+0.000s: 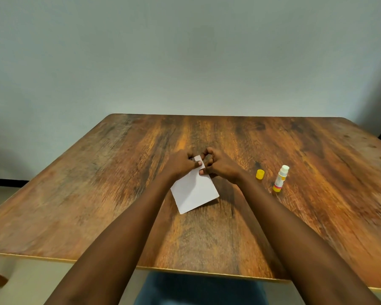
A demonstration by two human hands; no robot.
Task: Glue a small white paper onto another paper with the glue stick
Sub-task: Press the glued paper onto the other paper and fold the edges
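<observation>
Since the glue stick (280, 178) stands uncapped beside its yellow cap (260, 174) on the wooden table (97, 194), the gluing looks largely done, with pressing down apparently left. The left hand (180, 165) and right hand (219, 166) meet, fingers curled, pinching the small white paper (198, 160) at the far end of the larger white sheet (195, 192).

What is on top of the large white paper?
A small paper sits at the far end of the large paper, held by the left hand and right hand. They cover that end; glue underneath is hidden.
</observation>
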